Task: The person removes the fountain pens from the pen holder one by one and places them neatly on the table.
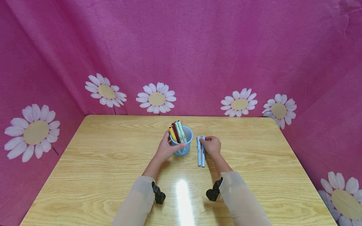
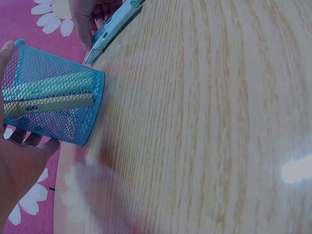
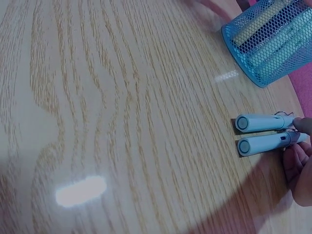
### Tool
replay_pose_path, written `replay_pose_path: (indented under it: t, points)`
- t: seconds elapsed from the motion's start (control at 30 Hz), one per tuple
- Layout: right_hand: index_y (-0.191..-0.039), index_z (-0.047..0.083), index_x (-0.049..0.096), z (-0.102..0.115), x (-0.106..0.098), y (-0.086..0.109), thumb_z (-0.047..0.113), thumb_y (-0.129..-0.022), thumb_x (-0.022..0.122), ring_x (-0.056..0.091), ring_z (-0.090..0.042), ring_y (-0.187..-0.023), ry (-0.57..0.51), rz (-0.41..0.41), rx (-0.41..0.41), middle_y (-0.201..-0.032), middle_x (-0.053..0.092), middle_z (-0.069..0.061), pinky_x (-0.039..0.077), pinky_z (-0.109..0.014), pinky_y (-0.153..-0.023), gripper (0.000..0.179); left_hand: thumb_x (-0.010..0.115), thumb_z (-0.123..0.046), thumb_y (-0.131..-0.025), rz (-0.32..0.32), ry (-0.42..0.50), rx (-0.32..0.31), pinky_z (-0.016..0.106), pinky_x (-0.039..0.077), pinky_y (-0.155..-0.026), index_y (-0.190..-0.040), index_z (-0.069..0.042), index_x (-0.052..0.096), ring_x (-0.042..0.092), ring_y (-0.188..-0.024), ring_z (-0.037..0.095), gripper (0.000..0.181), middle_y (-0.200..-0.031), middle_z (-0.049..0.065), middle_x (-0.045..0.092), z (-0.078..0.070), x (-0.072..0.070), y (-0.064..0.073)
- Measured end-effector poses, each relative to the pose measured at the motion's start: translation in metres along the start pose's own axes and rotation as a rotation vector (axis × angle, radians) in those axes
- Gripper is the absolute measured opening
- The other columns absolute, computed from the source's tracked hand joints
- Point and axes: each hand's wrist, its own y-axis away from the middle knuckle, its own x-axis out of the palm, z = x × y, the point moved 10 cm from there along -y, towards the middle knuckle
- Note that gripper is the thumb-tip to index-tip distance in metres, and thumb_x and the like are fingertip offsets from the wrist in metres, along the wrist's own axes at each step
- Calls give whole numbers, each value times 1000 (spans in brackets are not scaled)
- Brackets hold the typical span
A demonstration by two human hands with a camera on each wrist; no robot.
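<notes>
My left hand [image 1: 165, 148] grips a blue mesh pen cup [image 1: 189, 147] from its left side, the thumb lying across the front. The cup stands upright and holds a yellow pen [image 1: 172, 134], a dark red pen [image 1: 175, 129] and light green pens [image 1: 181, 133], their ends above the rim. To the right of the cup, two light blue pens lie side by side on the table. My right hand [image 1: 213, 145] pinches the right light blue pen [image 3: 265, 144] near its far end, thumb over the gap beside the left light blue pen [image 3: 258, 123].
The wood-grain table [image 1: 113, 163] reaches back to a pink cloth [image 1: 181, 56] printed with white daisies, which also hangs at both sides. A black wrist camera [image 1: 159, 194] sits on the left sleeve, another black camera [image 1: 214, 190] on the right.
</notes>
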Motion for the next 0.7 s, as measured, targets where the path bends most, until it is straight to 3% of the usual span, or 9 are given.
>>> replay_pose_path:
  t: [0.1, 0.4, 0.7]
  points:
    - [-105, -2, 66, 0, 0, 0, 26, -82, 70, 62, -21, -87, 4, -3, 4, -104, 67, -18, 52, -25, -68, 36, 77, -27, -77, -16, 2, 20, 49, 31, -111, -148, -22, 20, 30, -139, 35, 91, -151, 6, 31, 7, 0, -5]
    - [-101, -2, 67, 1, 0, 0, 26, -82, 70, 62, -26, -94, 21, 3, -6, -104, 67, -19, 53, -34, -78, 34, 78, -29, -76, -22, -2, 16, 49, 32, -110, -149, -23, 19, 30, -138, 34, 94, -151, 6, 31, 7, 0, -5]
    - [-100, -1, 68, 2, 0, 2, 26, -83, 69, 62, -22, -88, 8, 28, -2, -102, 66, -18, 53, -29, -72, 32, 77, -28, -77, -22, -1, 13, 48, 33, -110, -148, -22, 20, 31, -138, 33, 92, -151, 6, 31, 7, 0, -5]
